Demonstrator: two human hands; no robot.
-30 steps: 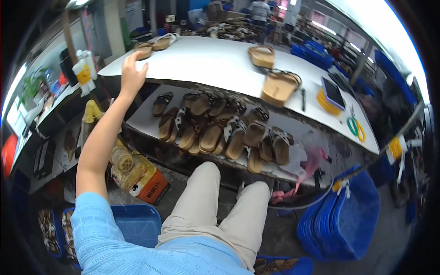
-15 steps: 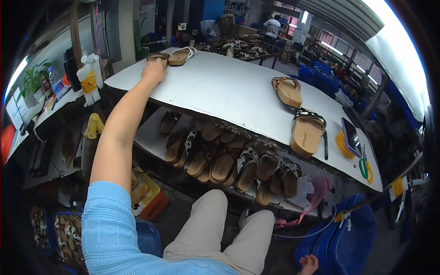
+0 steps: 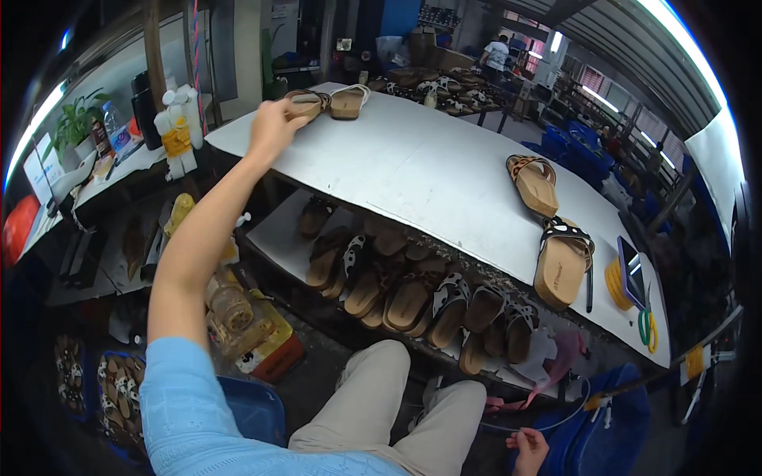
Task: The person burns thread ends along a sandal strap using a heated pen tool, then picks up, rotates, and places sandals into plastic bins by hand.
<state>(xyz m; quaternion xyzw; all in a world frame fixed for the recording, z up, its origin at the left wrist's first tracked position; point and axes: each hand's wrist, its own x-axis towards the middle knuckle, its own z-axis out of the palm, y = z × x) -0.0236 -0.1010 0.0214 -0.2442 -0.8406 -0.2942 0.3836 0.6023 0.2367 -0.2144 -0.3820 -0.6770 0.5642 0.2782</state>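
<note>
On the far left part of the white tabletop (image 3: 429, 170), my left hand (image 3: 276, 128) is closed on the near-left end of a sandal with a leopard-print strap (image 3: 308, 106). Right beside it stands another sandal with a pale strap (image 3: 346, 105). My right hand (image 3: 529, 451) hangs low by my right knee, off the table. Its fingers are loosely bent and apart, with nothing seen in them. Toward the right of the table lie a leopard-print sandal (image 3: 536, 190) and a black-and-white strapped sandal (image 3: 559, 278), one behind the other.
A black pen (image 3: 590, 290), a roll of yellow tape (image 3: 616, 284), a phone (image 3: 633, 271) and scissors (image 3: 649, 327) lie at the right end. Several sandals (image 3: 411, 305) fill the shelf underneath. Blue bins (image 3: 611, 420) stand at lower right, a glue-stained machine (image 3: 246, 317) at lower left.
The view has shifted, so the table sits farther right. The sandal in my left hand has turned, its strap now toward the right, and the hand sits more at its left end. My right hand has risen slightly.
</note>
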